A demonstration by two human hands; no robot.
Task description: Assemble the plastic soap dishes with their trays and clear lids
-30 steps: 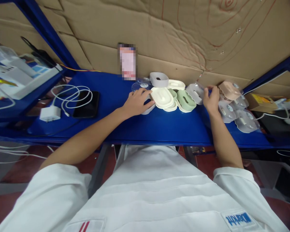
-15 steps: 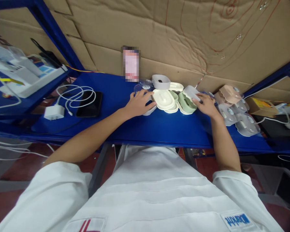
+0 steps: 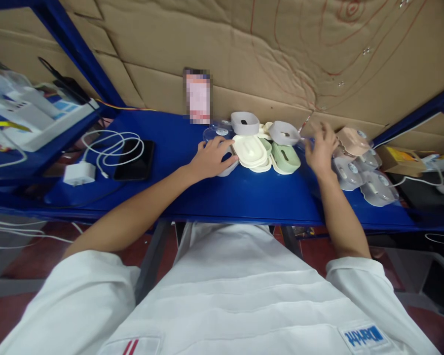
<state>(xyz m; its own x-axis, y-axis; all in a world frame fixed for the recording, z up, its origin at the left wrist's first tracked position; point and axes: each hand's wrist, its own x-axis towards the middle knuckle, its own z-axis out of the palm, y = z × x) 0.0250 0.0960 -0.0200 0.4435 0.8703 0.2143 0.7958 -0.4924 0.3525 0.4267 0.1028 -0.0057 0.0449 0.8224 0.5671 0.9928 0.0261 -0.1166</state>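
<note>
Left hand [image 3: 211, 159] over grey container [image 3: 230, 169], grip indeterminate, right hand [image 3: 321, 150] spread, released, tabletop [image 3: 251, 197] open toward near edge

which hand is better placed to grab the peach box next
Likely the right hand: it looks empty, fingers spread, just beside the peach box. The left hand is over a grey box, with the cream lid and other boxes in between.
</note>
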